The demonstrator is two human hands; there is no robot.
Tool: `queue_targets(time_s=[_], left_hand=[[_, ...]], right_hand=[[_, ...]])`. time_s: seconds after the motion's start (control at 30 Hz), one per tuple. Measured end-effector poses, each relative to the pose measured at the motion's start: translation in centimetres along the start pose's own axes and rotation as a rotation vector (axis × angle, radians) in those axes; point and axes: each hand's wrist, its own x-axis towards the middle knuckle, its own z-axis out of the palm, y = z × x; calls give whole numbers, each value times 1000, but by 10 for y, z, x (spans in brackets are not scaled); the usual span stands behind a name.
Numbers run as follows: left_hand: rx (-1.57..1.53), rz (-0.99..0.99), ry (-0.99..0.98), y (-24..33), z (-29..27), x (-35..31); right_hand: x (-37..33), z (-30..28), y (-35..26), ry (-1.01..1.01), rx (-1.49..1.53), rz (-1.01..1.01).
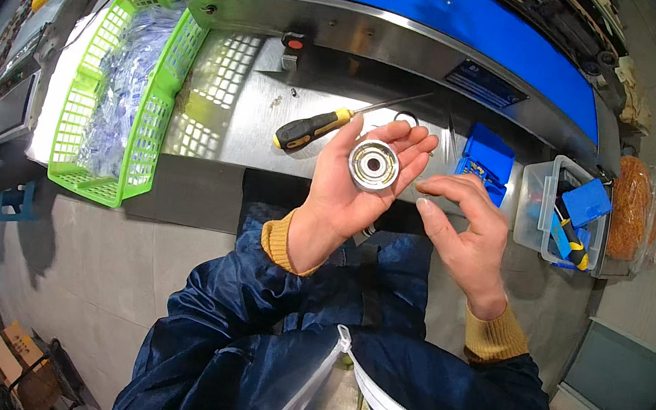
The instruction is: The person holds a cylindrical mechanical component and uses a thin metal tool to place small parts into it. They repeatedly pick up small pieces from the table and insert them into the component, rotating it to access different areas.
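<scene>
My left hand [335, 191] is turned palm up, fingers stretched out. Across its palm and fingers rests a round silvery metal part [374, 166], ringed like a bearing or wheel, with a dark hole in the middle. Just to the right hovers my right hand [469, 226], its thumb and index finger curved toward each other with a small gap and nothing visible between them. Beyond the left hand, a black and yellow screwdriver [313, 131] lies on the steel worktop [257, 139], its shaft pointing far right. A dark ring [406, 118] sits partly hidden behind the fingers.
At left stands a green basket [152, 107] of clear plastic pieces. Rightward are an open blue case [488, 154] with small brass-coloured bits and a clear bin [538, 207] holding tools. A steel-framed machine with a blue belt [458, 12] spans the back.
</scene>
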Motion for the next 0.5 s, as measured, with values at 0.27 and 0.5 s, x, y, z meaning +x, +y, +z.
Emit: queue_targets(time_s=[0.27, 0.5], left_hand=[[25, 24, 102, 2, -2, 0], [77, -47, 35, 9, 3, -4]], right_hand=[[-23, 4, 19, -32, 149, 114], [-16, -10, 71, 105, -58, 270]])
